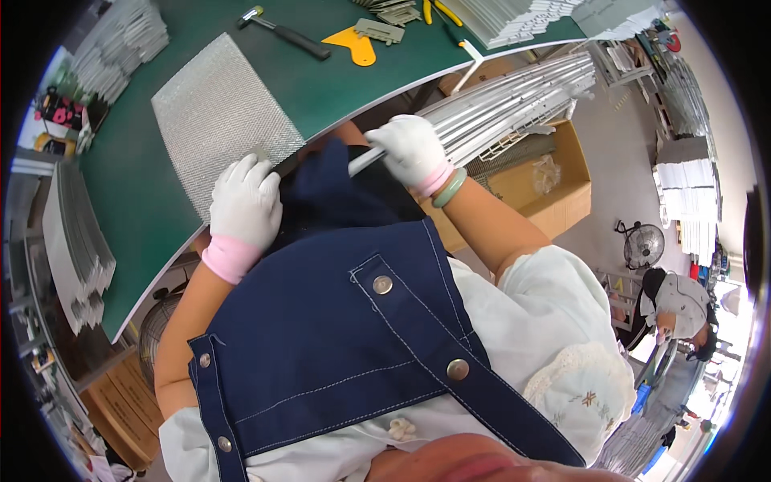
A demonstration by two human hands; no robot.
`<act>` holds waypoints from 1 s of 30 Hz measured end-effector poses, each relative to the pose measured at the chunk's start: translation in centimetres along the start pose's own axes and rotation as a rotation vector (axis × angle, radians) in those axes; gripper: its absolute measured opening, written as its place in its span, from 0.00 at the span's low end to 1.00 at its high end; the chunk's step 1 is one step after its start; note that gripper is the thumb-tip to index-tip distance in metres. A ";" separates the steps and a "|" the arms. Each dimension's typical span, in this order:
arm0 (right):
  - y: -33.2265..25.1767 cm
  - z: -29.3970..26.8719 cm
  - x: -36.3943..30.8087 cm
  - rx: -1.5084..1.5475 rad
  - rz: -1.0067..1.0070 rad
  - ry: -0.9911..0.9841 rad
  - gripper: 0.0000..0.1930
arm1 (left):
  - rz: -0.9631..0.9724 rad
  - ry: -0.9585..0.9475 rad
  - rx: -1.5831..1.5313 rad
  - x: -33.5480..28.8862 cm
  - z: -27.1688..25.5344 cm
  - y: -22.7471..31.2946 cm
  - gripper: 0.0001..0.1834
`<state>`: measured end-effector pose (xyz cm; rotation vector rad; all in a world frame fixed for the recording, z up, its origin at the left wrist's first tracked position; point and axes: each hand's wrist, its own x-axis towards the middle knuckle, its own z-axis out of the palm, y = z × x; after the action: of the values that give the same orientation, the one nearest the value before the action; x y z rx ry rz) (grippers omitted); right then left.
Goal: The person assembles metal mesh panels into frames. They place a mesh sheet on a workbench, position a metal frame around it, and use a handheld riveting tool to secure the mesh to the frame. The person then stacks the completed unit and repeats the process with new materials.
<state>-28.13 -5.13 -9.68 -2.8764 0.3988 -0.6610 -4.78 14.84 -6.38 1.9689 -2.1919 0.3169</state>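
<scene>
Right hand (412, 151) gripping metal strip (365, 161); left hand (245, 202) at edge of mesh panel (223, 108), seemingly touching; hammer (283, 33) on green table (325, 92).

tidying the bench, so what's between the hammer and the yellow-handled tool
In the head view, an orange scraper and some flat metal pieces lie between the hammer and the yellow-handled tool.

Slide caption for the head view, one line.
Left hand at a mesh sheet on the green table; right hand holding a silver bar.
</scene>
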 end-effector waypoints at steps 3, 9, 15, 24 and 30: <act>-4.7 -2.7 3.2 -0.075 -0.209 0.083 0.12 | -0.075 -0.005 -0.640 3.6 1.6 1.2 0.14; 4.1 1.1 3.0 -0.303 -0.163 -0.113 0.13 | -0.076 -0.131 -0.414 6.3 5.3 2.9 0.24; 9.2 -1.9 2.6 -0.479 0.189 -0.257 0.16 | 0.048 -0.399 -0.611 3.5 5.2 3.5 0.17; 7.6 -10.4 4.0 0.071 0.201 0.157 0.18 | -0.214 -0.485 -0.270 7.7 7.9 6.2 0.12; 6.7 -12.2 1.5 0.068 0.117 0.079 0.24 | -0.456 -0.143 -0.340 8.2 11.7 6.0 0.14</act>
<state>-33.76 -13.14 0.37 -2.7449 0.5397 -0.7536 -11.47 4.43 -15.64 2.2520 -1.6522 -0.2508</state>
